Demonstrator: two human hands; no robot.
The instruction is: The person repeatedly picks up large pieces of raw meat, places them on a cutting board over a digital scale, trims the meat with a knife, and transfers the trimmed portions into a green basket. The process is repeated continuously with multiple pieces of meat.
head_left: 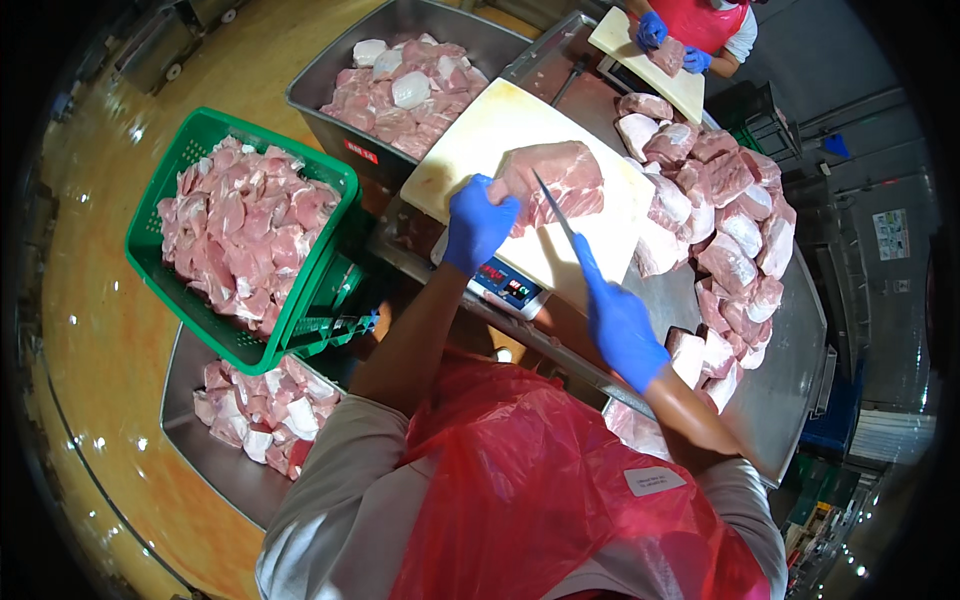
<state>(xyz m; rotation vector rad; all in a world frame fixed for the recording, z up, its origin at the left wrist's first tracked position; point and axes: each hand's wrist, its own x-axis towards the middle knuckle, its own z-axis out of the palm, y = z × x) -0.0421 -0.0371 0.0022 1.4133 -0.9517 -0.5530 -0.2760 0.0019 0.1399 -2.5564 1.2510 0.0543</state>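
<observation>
A large slab of pale pink raw meat (573,178) lies on a white cutting board (492,125). My left hand (480,228), in a blue glove, has its fingers closed on the slab's left end. The blue-gloved right hand (625,330) grips a knife (556,208) by its blue handle. Its blade points up and left, with the tip over the top of the meat near my left fingers; whether it has cut in I cannot tell. Under the board's near edge sits a scale (508,287) with a lit display.
Raw meat chunks (730,215) are heaped on the steel table (790,330) at right. A green basket (345,190) of meat pieces stands at left, with metal bins (310,95) (190,400) of meat behind and below it. Across the table, a co-worker (700,25) handles meat on another board (640,65).
</observation>
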